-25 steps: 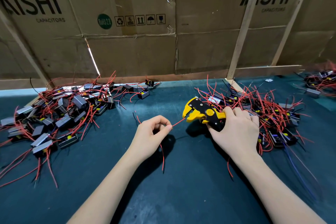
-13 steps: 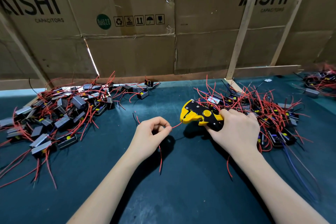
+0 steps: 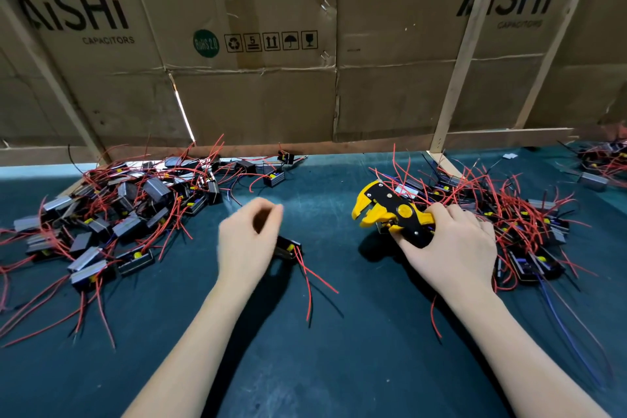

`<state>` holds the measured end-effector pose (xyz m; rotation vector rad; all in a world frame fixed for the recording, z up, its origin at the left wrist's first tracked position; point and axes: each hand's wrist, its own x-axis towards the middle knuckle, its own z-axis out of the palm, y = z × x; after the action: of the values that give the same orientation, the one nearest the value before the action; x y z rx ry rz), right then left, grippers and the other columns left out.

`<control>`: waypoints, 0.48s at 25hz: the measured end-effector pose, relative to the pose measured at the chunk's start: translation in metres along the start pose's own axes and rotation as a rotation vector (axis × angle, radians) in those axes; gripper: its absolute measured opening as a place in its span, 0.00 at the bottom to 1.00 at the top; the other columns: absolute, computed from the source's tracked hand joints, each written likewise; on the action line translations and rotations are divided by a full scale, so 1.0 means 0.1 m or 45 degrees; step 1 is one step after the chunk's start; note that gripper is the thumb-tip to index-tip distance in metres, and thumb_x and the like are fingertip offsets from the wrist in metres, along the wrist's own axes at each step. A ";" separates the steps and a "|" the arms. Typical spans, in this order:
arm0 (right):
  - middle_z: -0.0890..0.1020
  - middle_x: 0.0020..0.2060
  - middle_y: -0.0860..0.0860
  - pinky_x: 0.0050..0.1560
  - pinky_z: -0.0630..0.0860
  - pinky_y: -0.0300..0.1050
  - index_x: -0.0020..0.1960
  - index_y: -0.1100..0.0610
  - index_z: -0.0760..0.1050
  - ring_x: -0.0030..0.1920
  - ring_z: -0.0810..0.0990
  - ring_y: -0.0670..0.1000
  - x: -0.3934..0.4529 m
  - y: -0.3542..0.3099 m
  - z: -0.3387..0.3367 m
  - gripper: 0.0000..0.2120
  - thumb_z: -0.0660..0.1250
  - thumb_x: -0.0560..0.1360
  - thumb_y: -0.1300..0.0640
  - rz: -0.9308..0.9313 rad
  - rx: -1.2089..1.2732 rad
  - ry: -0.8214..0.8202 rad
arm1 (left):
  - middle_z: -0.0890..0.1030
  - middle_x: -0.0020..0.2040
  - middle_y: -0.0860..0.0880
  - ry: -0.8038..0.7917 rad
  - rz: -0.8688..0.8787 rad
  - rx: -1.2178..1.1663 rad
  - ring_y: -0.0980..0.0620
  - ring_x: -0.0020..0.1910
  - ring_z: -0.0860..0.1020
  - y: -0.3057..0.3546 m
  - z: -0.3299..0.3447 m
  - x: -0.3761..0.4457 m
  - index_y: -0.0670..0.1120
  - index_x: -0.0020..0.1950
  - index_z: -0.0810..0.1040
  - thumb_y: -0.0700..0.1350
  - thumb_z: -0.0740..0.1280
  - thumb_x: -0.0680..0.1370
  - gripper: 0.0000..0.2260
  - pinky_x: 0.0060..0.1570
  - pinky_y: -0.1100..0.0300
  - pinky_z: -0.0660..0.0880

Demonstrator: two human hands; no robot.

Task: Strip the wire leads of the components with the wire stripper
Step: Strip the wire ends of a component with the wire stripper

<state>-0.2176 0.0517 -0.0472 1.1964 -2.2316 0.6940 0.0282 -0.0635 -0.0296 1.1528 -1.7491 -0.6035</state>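
Near the middle of the frame, a small black component (image 3: 287,247) with a yellow part lay on the dark green surface (image 3: 339,366), its red leads (image 3: 310,278) trailing toward the lower right. It sat just beside and partly under the left hand (image 3: 249,241), which was blurred; the fingers were curled with thumb and forefinger close together, and I could not tell whether they pinched a lead or held nothing. To the right of centre, the yellow and black wire stripper (image 3: 390,214) was gripped by its handles in the right hand (image 3: 448,254), the tool's mouth gaping and pointing left toward the component, well apart from it.

Judging from this, one lead had probably come free of the tool and the next one wanted feeding. To do that well, the left hand should pinch a single lead close to its end, hold it straight, and slide only the tip into the mouth; the squeeze should be full and the wire kept from pulling back with it. Stray leads could easily slip in alongside, so they should be held clear.

The right forearm came in from the lower right, wrist low on the surface, hand resting against the tangled pile of components (image 3: 509,220) on the right. The left forearm rose from the bottom centre. A second pile (image 3: 112,214) lay at the left, with cardboard (image 3: 254,105) standing behind.
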 end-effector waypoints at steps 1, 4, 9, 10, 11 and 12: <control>0.81 0.40 0.55 0.50 0.67 0.53 0.46 0.59 0.78 0.45 0.79 0.61 0.00 0.00 0.01 0.27 0.74 0.64 0.35 0.004 0.006 -0.007 | 0.80 0.33 0.53 0.133 -0.080 0.275 0.48 0.38 0.78 -0.04 -0.05 0.01 0.50 0.37 0.77 0.56 0.67 0.78 0.13 0.39 0.56 0.70; 0.80 0.39 0.56 0.50 0.67 0.53 0.45 0.60 0.78 0.45 0.79 0.61 0.00 -0.01 0.02 0.27 0.75 0.64 0.36 -0.006 0.024 0.008 | 0.80 0.35 0.54 -0.005 -0.295 0.656 0.46 0.39 0.77 -0.14 -0.07 0.01 0.49 0.36 0.78 0.64 0.66 0.74 0.19 0.39 0.57 0.69; 0.79 0.38 0.56 0.49 0.68 0.54 0.44 0.60 0.77 0.43 0.79 0.61 -0.01 -0.01 0.02 0.27 0.75 0.63 0.36 -0.022 0.012 0.007 | 0.85 0.35 0.54 -0.343 -0.158 -0.184 0.60 0.35 0.81 -0.04 0.13 -0.04 0.49 0.38 0.84 0.44 0.72 0.76 0.07 0.42 0.68 0.74; 0.79 0.38 0.56 0.49 0.68 0.54 0.44 0.60 0.77 0.43 0.79 0.61 -0.02 -0.02 0.02 0.27 0.76 0.63 0.36 -0.025 0.013 0.012 | 0.85 0.36 0.53 -0.435 -0.115 -0.245 0.61 0.35 0.80 -0.01 0.16 -0.07 0.49 0.39 0.84 0.43 0.72 0.76 0.06 0.42 0.69 0.74; 0.79 0.38 0.56 0.49 0.68 0.54 0.43 0.60 0.77 0.42 0.79 0.61 -0.02 -0.03 0.01 0.27 0.76 0.63 0.36 -0.030 0.012 0.015 | 0.85 0.36 0.52 -0.516 -0.089 -0.296 0.60 0.36 0.80 0.02 0.19 -0.10 0.49 0.40 0.85 0.44 0.72 0.76 0.05 0.43 0.70 0.74; 0.79 0.37 0.56 0.49 0.68 0.54 0.43 0.60 0.77 0.42 0.79 0.61 -0.02 -0.03 0.01 0.27 0.76 0.62 0.37 -0.038 0.002 0.016 | 0.85 0.37 0.51 -0.583 -0.083 -0.364 0.60 0.36 0.80 0.04 0.21 -0.13 0.49 0.41 0.86 0.44 0.72 0.76 0.04 0.43 0.70 0.74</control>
<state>-0.2139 0.0507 -0.0487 1.2205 -2.1989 0.6893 0.0096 -0.0522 -0.0417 0.9194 -1.9237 -1.1896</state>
